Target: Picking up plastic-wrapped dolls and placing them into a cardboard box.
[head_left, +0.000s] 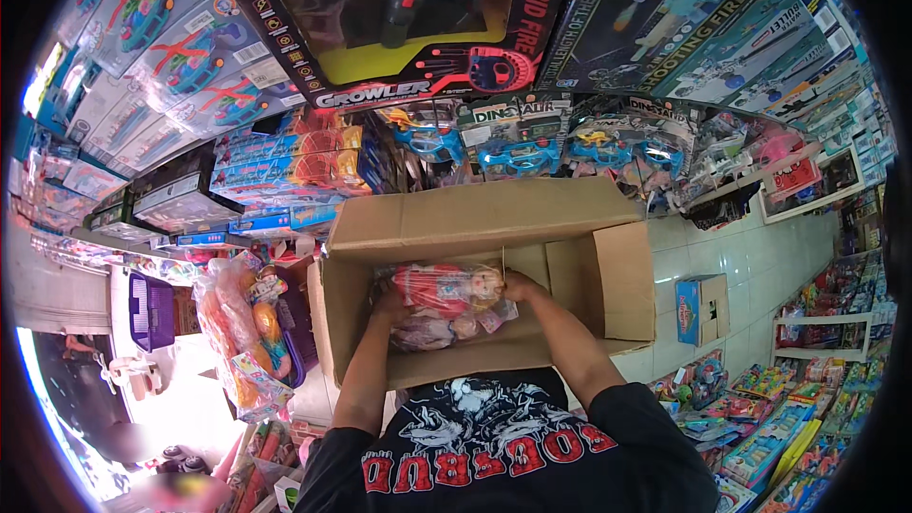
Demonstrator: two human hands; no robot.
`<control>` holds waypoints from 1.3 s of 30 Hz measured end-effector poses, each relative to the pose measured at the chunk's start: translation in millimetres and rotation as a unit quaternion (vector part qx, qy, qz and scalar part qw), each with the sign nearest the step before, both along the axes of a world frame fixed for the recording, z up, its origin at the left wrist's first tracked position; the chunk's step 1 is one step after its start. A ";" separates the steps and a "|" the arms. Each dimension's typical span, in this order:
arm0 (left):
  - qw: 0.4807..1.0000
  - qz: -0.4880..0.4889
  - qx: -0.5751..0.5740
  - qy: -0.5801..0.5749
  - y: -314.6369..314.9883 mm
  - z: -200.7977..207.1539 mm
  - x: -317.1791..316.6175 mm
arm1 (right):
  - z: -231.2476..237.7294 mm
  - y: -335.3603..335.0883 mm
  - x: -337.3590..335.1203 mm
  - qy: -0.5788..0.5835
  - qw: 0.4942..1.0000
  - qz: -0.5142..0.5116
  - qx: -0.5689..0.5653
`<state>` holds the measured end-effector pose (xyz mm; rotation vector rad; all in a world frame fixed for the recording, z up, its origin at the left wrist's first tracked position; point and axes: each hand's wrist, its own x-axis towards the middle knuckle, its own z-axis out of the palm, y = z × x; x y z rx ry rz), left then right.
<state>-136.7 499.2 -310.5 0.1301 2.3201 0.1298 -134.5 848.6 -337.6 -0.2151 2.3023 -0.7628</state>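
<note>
A: What's in view, big to small?
B: Shelves of boxed toy guns point(418, 28) up top, then an open cardboard box point(475, 228) right in front of the person, flaps out.
A: And inside?
B: Clear-bagged dolls, red outfits point(446, 299), lying in the box approx. mid.
A: Hands?
B: Left hand point(388, 306) grip clenched on the bag's left end; right hand point(518, 285) grip clenched on its right end. Both inside the box.
A: Floor?
B: Small blue box point(701, 309) on the tiles, right of the carton.

A toy shop: shelves point(826, 323) and walls crammed with boxed toy guns point(399, 19) and bagged toys point(242, 332).
</note>
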 end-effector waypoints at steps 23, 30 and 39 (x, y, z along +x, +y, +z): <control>0.900 0.025 0.412 0.139 1.5 200.6 7.7 | 176.6 -22.4 36.0 0.159 0.951 -0.249 -0.094; 0.819 0.063 0.387 0.418 -98.1 203.0 104.3 | 251.6 -119.4 172.6 0.483 0.741 -0.460 -0.081; 0.817 0.162 0.475 0.284 -140.4 2.9 211.7 | 118.4 -189.5 289.0 0.490 0.783 -0.383 0.006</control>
